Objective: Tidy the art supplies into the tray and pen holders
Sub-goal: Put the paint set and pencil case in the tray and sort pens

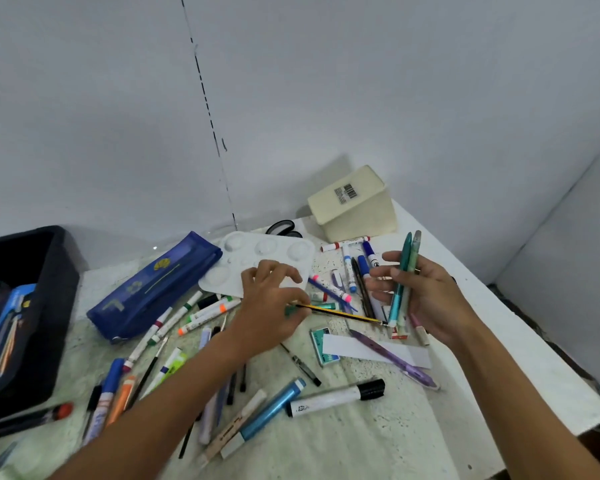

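My left hand pinches one end of a yellow-and-black pencil that slants down to the right over the table. My right hand grips two teal pens held upright. A cream pen holder lies tipped on its side at the back. A black tray with blue items inside stands at the far left. Several markers, pens and brushes are scattered over the table.
A white paint palette sits behind my left hand, with a blue pencil pouch to its left. Black scissors lie near the wall. A black-capped white marker, a metallic blue tube and a purple pen lie in front.
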`<action>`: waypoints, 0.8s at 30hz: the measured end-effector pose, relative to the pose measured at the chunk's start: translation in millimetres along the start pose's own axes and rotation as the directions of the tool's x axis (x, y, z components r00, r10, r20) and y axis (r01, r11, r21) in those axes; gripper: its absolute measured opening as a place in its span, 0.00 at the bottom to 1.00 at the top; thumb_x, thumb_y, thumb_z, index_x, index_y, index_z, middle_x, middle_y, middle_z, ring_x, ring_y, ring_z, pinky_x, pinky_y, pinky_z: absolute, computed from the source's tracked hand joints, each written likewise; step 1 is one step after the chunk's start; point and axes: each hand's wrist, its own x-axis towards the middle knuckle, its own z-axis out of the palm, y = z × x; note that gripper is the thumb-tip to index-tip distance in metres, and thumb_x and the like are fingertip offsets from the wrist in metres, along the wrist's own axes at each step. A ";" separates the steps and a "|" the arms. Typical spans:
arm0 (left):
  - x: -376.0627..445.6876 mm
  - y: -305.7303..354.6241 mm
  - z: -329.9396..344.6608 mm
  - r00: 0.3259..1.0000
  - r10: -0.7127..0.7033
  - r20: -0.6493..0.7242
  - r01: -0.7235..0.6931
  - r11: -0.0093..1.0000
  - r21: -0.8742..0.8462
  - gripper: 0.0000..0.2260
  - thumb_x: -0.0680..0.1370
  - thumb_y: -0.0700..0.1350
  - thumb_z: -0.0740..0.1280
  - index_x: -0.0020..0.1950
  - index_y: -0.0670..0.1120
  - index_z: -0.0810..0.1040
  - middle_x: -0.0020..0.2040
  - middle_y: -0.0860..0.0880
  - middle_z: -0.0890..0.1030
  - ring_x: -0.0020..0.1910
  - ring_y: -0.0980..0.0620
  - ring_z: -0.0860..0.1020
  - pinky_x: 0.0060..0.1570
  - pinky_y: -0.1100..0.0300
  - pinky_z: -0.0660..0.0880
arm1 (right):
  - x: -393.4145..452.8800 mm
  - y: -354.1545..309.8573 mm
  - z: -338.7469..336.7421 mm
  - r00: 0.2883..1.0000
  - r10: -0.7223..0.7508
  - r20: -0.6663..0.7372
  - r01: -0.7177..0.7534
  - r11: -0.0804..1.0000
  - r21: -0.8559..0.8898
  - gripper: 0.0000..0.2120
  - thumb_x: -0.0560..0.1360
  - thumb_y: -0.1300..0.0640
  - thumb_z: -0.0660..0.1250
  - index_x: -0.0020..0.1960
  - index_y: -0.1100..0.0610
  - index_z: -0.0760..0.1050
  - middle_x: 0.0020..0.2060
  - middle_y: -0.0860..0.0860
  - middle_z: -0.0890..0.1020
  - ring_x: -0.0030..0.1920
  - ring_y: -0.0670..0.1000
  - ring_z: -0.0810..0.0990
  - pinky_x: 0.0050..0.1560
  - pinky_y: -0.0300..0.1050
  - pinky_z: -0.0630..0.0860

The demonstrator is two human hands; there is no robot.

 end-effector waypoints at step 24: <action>32.2 48.7 22.2 0.954 -0.028 0.300 0.126 0.942 -0.312 0.11 0.71 0.40 0.73 0.54 0.46 0.82 0.45 0.47 0.78 0.45 0.51 0.74 0.47 0.57 0.71 | -10.0 -14.4 -19.9 0.966 0.211 0.151 -0.210 0.977 -0.023 0.09 0.79 0.70 0.58 0.53 0.66 0.77 0.34 0.57 0.77 0.31 0.51 0.76 0.35 0.44 0.79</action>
